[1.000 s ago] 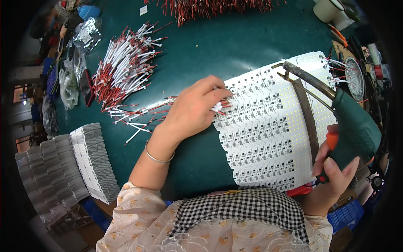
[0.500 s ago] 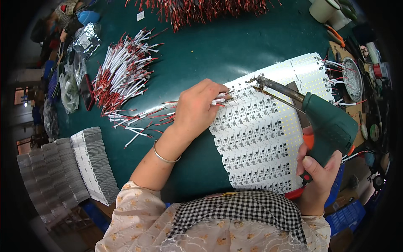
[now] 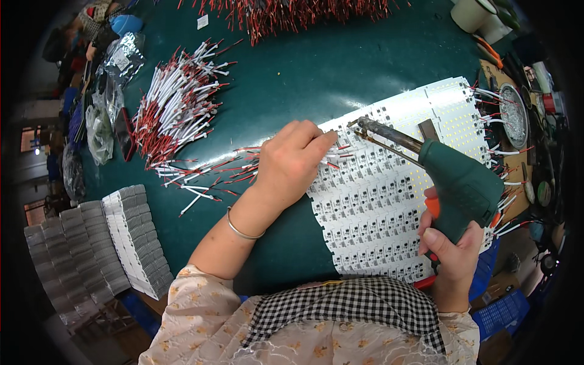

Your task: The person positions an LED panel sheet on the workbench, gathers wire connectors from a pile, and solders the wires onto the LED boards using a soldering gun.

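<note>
My right hand (image 3: 453, 258) is sitting low at the right of the frame, and it is wrapping closed around the handle of a green soldering gun (image 3: 453, 185), with one finger lying by the orange trigger. The gun is slanting up and to the left, and its metal tip (image 3: 363, 123) is hovering over the upper left corner of the white LED panel (image 3: 377, 207), which is lying across the right half of the green table (image 3: 316, 67).

My left hand (image 3: 291, 163) is lying at the centre of the frame, fingers curling down onto the panel's left edge. The fingertips are pinching a thin red and white wire (image 3: 331, 163) against the board, just beside the tip; I cannot tell whether tip and wire are touching. A thin bangle (image 3: 240, 228) is circling my left wrist.

Loose wires (image 3: 204, 176) are lying scattered on the table just left of that hand. Stacks of grey strips (image 3: 131, 237) are standing at the lower left. Farther up, at the upper left, a big bundle of red and white wires (image 3: 176, 115) is fanning out, and another heap of red wires (image 3: 292, 12) is running along the top edge.
</note>
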### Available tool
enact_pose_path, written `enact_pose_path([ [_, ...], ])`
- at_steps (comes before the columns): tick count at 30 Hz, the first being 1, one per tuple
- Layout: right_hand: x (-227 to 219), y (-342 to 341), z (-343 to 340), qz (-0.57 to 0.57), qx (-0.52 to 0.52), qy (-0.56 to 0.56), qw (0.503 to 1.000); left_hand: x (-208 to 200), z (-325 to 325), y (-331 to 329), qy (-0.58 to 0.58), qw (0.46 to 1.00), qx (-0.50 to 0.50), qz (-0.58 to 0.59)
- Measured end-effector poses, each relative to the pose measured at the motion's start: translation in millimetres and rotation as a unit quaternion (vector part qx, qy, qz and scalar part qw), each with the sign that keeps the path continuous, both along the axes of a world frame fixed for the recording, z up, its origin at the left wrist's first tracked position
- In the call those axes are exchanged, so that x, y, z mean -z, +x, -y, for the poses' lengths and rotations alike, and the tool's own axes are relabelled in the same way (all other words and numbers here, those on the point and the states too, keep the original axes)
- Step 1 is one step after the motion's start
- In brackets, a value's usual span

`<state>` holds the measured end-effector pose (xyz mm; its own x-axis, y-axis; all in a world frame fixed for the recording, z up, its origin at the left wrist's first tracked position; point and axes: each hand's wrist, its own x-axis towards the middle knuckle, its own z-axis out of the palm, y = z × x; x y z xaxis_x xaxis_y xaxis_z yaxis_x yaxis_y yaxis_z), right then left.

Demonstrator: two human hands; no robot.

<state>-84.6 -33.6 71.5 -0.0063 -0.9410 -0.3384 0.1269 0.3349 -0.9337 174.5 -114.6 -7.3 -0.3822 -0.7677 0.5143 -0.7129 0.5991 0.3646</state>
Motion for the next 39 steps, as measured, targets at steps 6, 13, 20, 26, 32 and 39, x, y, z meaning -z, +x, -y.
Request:
enact_pose_path([
  [6,7.9,-1.5,-0.8,-0.012,-0.041,0.006,0.999,2.9,1.3,1.6,-0.009,1.000,0.003,0.000],
  [13,7.2,-0.8,-0.8,-0.018,-0.040,-0.007,0.999,9.1,3.6,1.4,-0.026,0.999,0.014,-0.023],
  [20,8.4,-1.6,-1.1,-0.016,-0.044,-0.010,0.999,7.1,1.9,0.7,0.002,1.000,0.013,-0.021],
  [26,6.9,2.6,0.8,-0.005,-0.070,-0.033,0.997,8.1,1.3,0.9,-0.001,1.000,0.012,-0.025],
  [32,7.9,-0.6,0.2,0.001,-0.082,-0.028,0.996,6.8,0.6,-1.1,0.005,1.000,0.011,-0.018],
  [39,7.2,-0.2,0.1,0.007,-0.080,-0.030,0.996,10.0,-1.8,-1.5,-0.006,1.000,0.016,-0.025],
])
